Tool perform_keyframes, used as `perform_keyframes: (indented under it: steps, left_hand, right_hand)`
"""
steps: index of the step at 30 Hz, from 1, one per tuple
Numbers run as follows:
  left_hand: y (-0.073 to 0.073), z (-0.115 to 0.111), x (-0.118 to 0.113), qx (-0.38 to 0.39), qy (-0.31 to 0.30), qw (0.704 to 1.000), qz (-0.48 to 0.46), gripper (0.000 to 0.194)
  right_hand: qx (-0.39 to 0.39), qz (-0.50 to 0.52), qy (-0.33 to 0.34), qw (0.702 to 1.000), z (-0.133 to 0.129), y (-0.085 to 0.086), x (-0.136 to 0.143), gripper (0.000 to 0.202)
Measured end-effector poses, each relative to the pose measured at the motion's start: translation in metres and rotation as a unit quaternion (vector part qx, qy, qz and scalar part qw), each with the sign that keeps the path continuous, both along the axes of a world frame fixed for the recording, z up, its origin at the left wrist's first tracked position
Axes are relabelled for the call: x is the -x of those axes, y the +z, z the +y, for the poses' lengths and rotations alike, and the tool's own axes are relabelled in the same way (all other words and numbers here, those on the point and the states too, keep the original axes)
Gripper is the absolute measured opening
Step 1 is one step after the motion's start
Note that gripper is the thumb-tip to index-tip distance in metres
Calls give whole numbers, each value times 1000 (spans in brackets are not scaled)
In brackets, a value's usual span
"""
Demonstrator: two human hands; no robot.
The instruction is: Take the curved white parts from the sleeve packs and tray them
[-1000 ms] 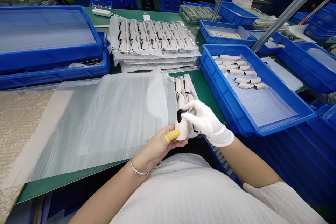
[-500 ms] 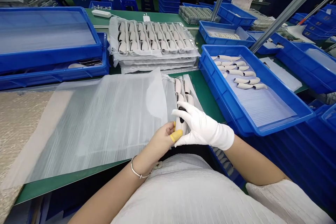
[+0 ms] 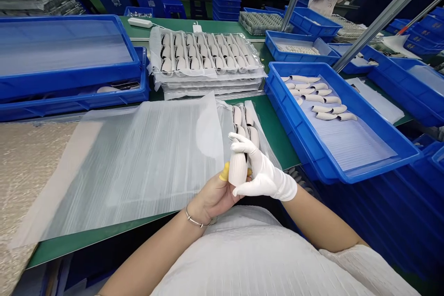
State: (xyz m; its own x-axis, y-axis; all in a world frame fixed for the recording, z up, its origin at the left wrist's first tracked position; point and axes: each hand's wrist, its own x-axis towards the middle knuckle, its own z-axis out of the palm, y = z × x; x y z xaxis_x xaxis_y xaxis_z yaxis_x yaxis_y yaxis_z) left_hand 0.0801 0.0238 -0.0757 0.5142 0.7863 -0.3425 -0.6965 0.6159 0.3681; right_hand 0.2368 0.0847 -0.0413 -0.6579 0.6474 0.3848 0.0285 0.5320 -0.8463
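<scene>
A white ribbed, curved shell-like piece (image 3: 237, 171) is held upright between my hands, its ribbed side towards me. My left hand (image 3: 215, 196), bare but for yellow finger cots, grips it from below and the left. My right hand (image 3: 265, 173), in a white glove, spans it from the right, fingers curled at its top and thumb near its bottom end. Just beyond lie similar pieces (image 3: 254, 136) in rows between strips of white foam sheet. A large translucent foam sheet (image 3: 149, 157) spreads to the left over the green bench.
To the right stands a blue tray (image 3: 350, 148) with several loose white pieces on a liner. Behind my hands is a stack of packed layers (image 3: 208, 76). More blue trays (image 3: 69, 74) sit at the left. A slanted metal post (image 3: 378, 14) rises on the right; two people work farther back.
The piece has been turned from showing its dark opening to showing its ribbed outside. My left thumb has moved up along its left side, and the view has shifted slightly.
</scene>
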Motion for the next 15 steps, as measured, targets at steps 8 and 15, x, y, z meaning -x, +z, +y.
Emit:
perform_keyframes:
  steps: [8, 15]
  left_hand:
    - [-2, 0, 6, -22, 15, 1000, -9, 49]
    - [2, -4, 2, 2, 20, 999, -28, 46]
  right_hand:
    - [32, 10, 17, 999, -7, -3, -6, 72]
    - [119, 52, -16, 991, -4, -5, -4, 48]
